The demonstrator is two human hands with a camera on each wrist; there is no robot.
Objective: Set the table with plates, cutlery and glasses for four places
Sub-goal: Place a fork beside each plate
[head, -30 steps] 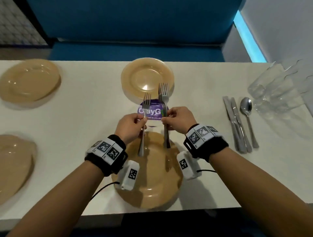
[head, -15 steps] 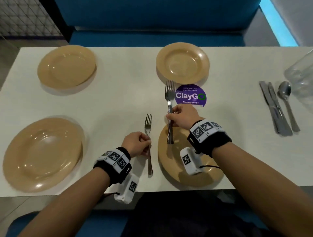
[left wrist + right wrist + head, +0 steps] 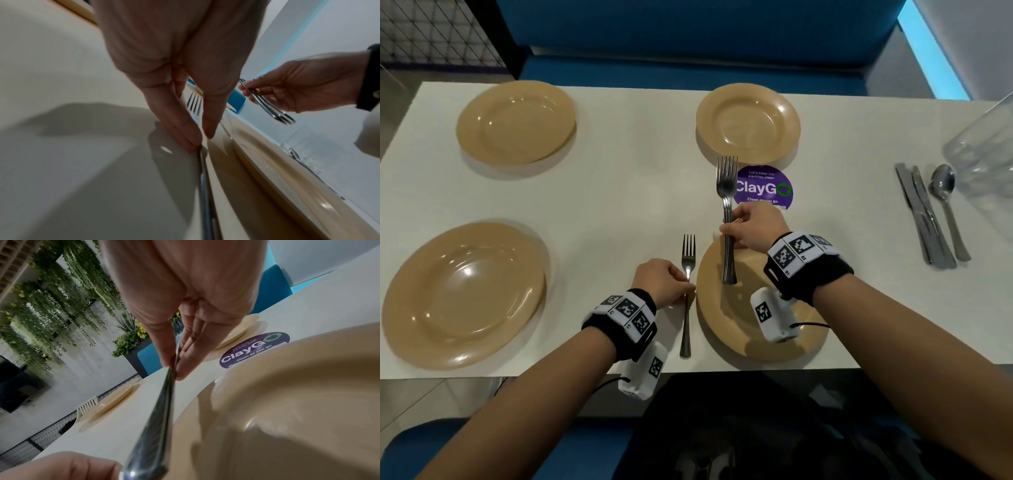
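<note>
The left hand (image 3: 661, 282) pinches the neck of a single fork (image 3: 687, 291) between thumb and fingertips, with the fork lying flat on the counter (image 3: 619, 192) just left of the near plate (image 3: 739, 329), low and centre in the head view. The right hand (image 3: 753, 228) grips a bunch of forks (image 3: 726, 219) round the middle of their handles, tines pointing toward the top of the frame, handle ends hanging over the near plate's far rim.

The forks look like thin, stiff, polished steel: light, but likely slippery, and the bunch could fan or slide apart if the grip loosens. The narrow neck or mid-handle seems the best place to hold, as both hands do now. The plates appear rigid and glossy, so a dropped fork could skate across them.

The single fork's handle end lies near the counter's front edge, with little room below it. Three more plates sit at lower left, upper left and upper centre, with bare counter beside each. Knives (image 3: 924, 219), a spoon (image 3: 947, 205) and glasses (image 3: 983, 150) crowd the right side.
</note>
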